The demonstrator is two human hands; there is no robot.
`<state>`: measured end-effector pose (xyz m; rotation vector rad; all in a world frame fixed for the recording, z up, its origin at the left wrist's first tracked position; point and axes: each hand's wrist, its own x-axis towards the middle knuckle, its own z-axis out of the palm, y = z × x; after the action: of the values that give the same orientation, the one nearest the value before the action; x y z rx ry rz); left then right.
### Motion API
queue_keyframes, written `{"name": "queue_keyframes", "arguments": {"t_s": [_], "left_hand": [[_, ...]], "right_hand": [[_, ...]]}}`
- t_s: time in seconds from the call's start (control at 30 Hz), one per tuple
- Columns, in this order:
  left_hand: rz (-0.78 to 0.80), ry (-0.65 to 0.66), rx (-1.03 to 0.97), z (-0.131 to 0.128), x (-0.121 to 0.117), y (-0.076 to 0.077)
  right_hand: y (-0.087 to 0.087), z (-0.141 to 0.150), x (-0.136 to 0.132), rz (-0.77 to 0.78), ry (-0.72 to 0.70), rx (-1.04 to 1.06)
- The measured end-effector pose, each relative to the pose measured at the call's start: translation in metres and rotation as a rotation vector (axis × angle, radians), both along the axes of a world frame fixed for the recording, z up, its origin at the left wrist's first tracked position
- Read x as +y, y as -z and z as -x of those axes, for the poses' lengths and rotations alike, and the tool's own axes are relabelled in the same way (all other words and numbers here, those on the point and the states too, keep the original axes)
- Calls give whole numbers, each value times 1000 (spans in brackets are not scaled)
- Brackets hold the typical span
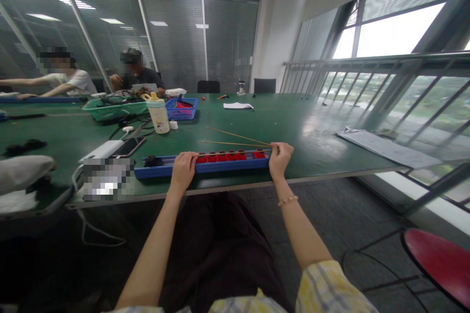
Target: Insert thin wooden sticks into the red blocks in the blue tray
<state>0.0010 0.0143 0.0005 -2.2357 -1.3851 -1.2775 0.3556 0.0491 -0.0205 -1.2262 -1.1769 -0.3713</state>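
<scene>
So, we find the left hand (184,172) curled over the blue tray (165,168), fingers on its rim, and the right hand (281,160) half-closed at the tray's right end, beside the red blocks (220,157). Two thin sticks (235,141) reach its fingers; we cannot tell if it holds them. The tray lies along the table's (301,151) near edge.
</scene>
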Motion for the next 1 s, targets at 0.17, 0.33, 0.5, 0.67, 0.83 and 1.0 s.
{"name": "queue_keyframes", "arguments": {"t_s": [0.17,0.33,0.5,0.67,0.83,1.0], "left_hand": [[-10,-15,6,-3,-3,-2],[-13,-15,-5,-4,-4,-3],[-16,-15,-5,-5,-5,-4],[-21,-13,17,-4,-6,-4],[-24,14,11,-4,-7,-5],[-4,6,10,-4,-7,-5]], "right_hand": [[-3,9,-2,61,-29,-10],[-3,9,-3,120,-68,-20],[-2,9,-2,130,-63,-31],[1,7,0,124,-68,-36],[0,8,1,136,-73,-32],[-1,9,0,126,-55,3]]}}
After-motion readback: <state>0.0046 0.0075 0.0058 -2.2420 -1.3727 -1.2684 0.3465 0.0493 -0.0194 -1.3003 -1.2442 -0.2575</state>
